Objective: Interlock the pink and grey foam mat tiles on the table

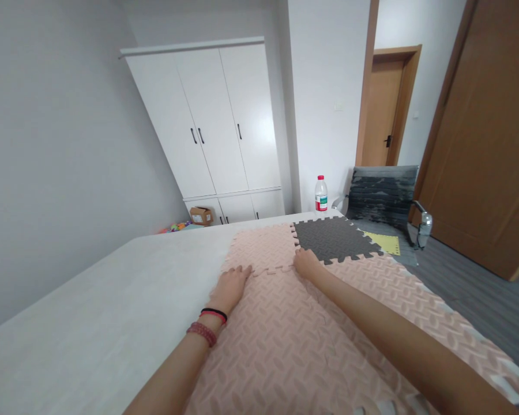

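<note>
Pink foam mat tiles with toothed edges lie on a white surface: a far pink tile point(262, 246), a near pink tile point(277, 334) and a right pink tile point(384, 288). A dark grey foam tile point(335, 237) sits at the back right, beside the far pink one. My left hand point(233, 283) rests palm down on the pink foam, fingers stretched out at the left end of the seam between the far and near tiles. At the seam's right end, my right hand point(306, 264) has its fingers curled closed on the far pink tile's corner; the fingertips are partly hidden.
A clear bottle with a red cap point(321, 195) stands behind the grey tile. An office chair point(383, 196) with a yellow sheet point(384, 242) on its seat is at the right. Behind are a white wardrobe point(225, 115), a cardboard box point(201, 215) and a wooden door point(480, 144).
</note>
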{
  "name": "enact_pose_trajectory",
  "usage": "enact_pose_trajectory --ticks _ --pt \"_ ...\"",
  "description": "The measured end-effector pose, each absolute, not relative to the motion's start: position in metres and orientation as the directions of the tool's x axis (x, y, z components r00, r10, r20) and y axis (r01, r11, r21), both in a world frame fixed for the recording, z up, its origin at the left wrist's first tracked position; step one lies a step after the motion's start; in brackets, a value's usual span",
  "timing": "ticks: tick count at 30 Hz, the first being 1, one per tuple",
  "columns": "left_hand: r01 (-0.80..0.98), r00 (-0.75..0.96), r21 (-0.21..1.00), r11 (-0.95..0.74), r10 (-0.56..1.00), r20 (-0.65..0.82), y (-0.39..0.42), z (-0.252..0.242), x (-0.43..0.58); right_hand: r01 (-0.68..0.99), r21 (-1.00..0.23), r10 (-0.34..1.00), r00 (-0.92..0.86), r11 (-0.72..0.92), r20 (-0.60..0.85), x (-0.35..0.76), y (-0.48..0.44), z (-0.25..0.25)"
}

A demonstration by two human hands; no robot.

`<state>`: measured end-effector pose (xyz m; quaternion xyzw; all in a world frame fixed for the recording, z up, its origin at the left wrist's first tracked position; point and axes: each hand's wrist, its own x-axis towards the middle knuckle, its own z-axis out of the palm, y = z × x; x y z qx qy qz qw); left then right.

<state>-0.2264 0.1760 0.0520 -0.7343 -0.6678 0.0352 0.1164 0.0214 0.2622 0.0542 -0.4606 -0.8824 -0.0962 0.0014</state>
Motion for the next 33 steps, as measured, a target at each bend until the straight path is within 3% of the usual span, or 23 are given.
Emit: enact_pose_trajectory --ticks 6,14,18,25,33 --pt "0.962 0.156 -0.235 -0.142 0.987 0.045 0.17 0.056 -0.224 0.848 0.142 0.85 -0.523 0.511 0.061 0.013 0.268 0.063" --pt "0.942 0.044 -0.333 -0.025 0.998 0.049 0.172 0.054 -0.185 0.913 0.131 0.922 -0.385 0.386 -0.03 -0.024 0.271 0.06" --pt "0.93 0.055 -0.365 -0.033 0.997 0.05 0.166 0.057 -0.176 0.899 0.15 0.91 -0.414 0.41 -0.007 -0.015 0.259 0.06" --pt "0.899 0.211 -0.392 -0.196 0.977 -0.003 0.156 0.065 -0.183 0.897 0.173 0.908 -0.418 0.408 0.024 -0.006 0.245 0.06" --pt "0.897 0.226 -0.375 -0.232 0.972 -0.062 0.157 0.074 -0.177 0.872 0.139 0.876 -0.48 0.47 0.043 -0.001 0.246 0.062"
